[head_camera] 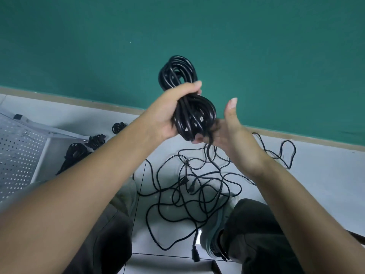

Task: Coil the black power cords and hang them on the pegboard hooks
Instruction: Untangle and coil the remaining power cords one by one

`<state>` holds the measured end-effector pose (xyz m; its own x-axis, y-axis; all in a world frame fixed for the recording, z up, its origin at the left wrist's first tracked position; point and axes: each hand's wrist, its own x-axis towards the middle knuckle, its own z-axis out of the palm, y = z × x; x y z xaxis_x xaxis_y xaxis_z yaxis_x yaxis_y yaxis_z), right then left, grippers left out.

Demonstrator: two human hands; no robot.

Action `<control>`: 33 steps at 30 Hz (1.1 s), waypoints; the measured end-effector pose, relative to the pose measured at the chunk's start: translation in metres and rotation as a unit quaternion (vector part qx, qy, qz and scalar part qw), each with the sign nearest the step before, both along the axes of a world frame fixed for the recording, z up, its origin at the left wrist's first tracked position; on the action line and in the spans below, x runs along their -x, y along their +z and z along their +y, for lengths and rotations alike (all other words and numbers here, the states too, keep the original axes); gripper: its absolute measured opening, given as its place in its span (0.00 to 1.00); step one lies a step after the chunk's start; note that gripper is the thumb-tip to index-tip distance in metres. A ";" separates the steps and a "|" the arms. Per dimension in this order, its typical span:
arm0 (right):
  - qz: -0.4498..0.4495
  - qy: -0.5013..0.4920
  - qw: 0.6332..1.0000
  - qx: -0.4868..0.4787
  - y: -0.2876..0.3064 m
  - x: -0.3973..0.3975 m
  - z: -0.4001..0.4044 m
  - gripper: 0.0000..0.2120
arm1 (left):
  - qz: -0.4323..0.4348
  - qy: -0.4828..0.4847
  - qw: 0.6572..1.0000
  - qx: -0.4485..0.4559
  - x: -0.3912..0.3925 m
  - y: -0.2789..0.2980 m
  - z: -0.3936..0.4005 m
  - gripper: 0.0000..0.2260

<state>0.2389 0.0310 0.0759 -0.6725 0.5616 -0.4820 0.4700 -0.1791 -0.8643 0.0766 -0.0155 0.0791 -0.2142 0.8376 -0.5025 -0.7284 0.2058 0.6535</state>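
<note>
Left hand point(169, 115) grips coiled cord point(185, 95); right hand point(229, 131) touches it.

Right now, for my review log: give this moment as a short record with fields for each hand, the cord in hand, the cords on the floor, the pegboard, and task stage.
left hand: grips the coiled cord around its middle
right hand: open, palm toward the coil, fingers straight
coiled cord: black, bundled in loops, held up in front of the green wall
loose cords: tangled on the tiled floor
other coils: several lying beside the pegboard
pegboard: white, at the left edge
task stage: this coil not yet hung
</note>
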 end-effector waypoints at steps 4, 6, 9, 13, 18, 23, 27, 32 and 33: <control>-0.002 0.004 0.999 -0.031 0.001 0.007 -0.007 0.45 | 0.005 0.081 0.997 0.000 0.015 0.000 0.000 0.11; -0.004 0.005 0.999 -0.032 0.002 0.008 -0.007 0.42 | 0.004 0.110 0.994 -0.004 0.022 -0.002 0.001 0.10; -0.018 0.023 0.998 -0.063 0.004 0.006 -0.007 0.26 | 0.005 0.156 0.988 0.009 0.030 -0.010 0.002 0.09; -0.036 0.090 0.990 -0.105 0.009 -0.002 -0.007 0.10 | 0.030 0.238 0.970 0.047 0.036 -0.011 0.003 0.07; -0.017 0.097 0.986 -0.131 0.024 -0.007 -0.003 0.08 | 0.143 0.314 0.933 0.099 0.049 -0.012 0.003 0.10; -0.011 0.061 0.981 -0.184 0.025 -0.010 0.002 0.12 | 0.272 0.254 0.923 0.099 0.039 -0.019 0.006 0.05; -0.046 -0.009 0.966 -0.253 0.022 -0.020 0.019 0.12 | 0.267 0.215 0.935 0.088 0.037 -0.019 0.006 0.05; -0.086 -0.119 0.939 -0.312 0.018 -0.032 0.044 0.15 | 0.152 0.158 0.974 0.047 0.042 -0.013 0.002 0.08; -0.088 -0.133 0.934 -0.319 0.017 -0.032 0.045 0.15 | 0.150 0.145 0.977 0.045 0.041 -0.013 0.002 0.07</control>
